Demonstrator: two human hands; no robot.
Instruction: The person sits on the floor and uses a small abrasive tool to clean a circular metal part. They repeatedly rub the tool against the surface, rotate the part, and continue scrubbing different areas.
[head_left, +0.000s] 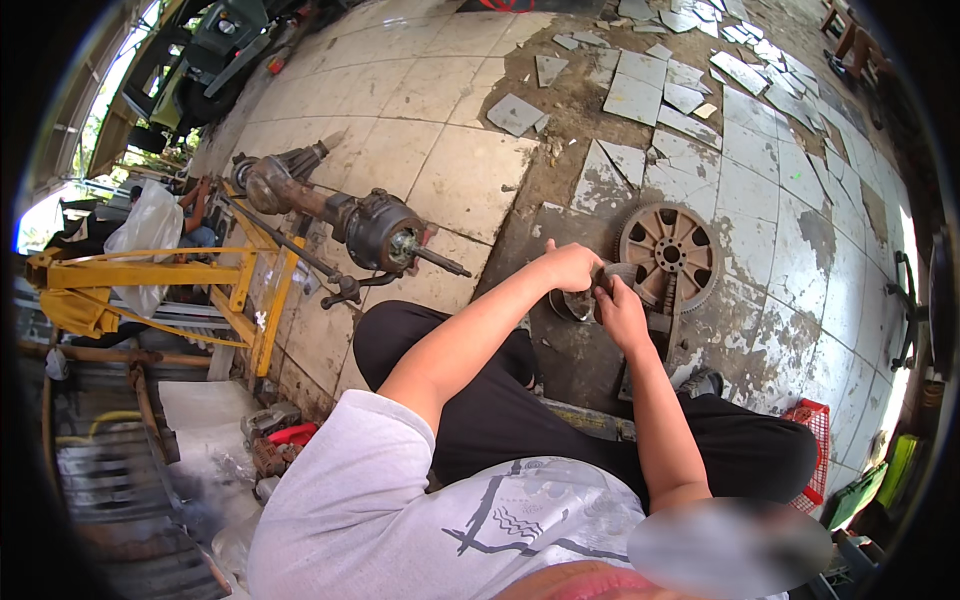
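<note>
In front of my lap, a small, roundish grey metal part (619, 274) is between my two hands. My right hand (624, 311) grips its near side, thumb on top. My left hand (574, 266) is curled at its left side, its fingertips partly hidden behind the work. Just beneath sits a shallow metal container (566, 306), largely covered by my hands. Right beside them is a rusty, toothed flywheel (694, 262) with spoke-like openings and a ring of holes round its hub. A narrow metal bar (670, 289) runs from the flywheel toward me.
A vehicle axle with its differential housing (382, 225) lies to the left. Beyond it stands a yellow steel frame (150, 275), with another person's arm (196, 206) behind. Broken tiles (634, 90) litter the floor ahead. A red plastic basket (814, 450) is by my right knee.
</note>
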